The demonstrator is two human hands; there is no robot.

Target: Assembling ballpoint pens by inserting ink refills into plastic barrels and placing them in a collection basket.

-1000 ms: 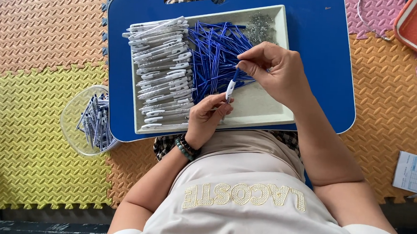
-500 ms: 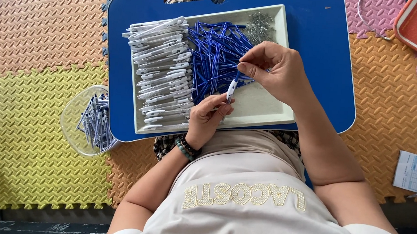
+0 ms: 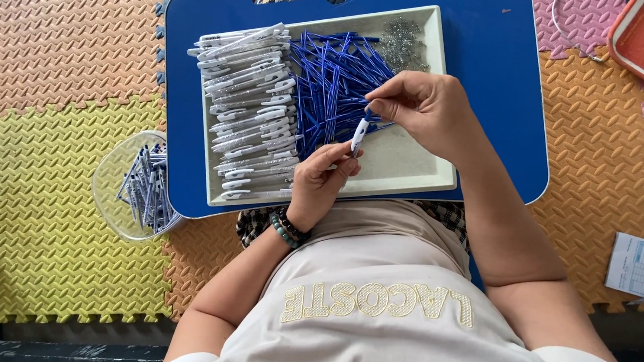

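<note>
A pale tray (image 3: 419, 181) rests on a blue lap table (image 3: 503, 80). In it lie a row of white pen barrels (image 3: 248, 102), a heap of blue pen refills (image 3: 332, 77) and a small pile of metal springs (image 3: 401, 40). My left hand (image 3: 320, 182) holds a white pen barrel (image 3: 358, 135) upright over the tray. My right hand (image 3: 425, 109) pinches a blue refill at the barrel's top end, its tip inside or touching the barrel.
A clear plastic bowl (image 3: 113, 190) with several assembled pens sits on the yellow foam mat at the left. A red tray (image 3: 643, 44) lies at the top right. A printed paper sheet (image 3: 641, 267) lies at the right edge. Coloured foam mats cover the floor.
Both hands stay over the tray with the barrel and refill; the fingers have shifted only slightly.
</note>
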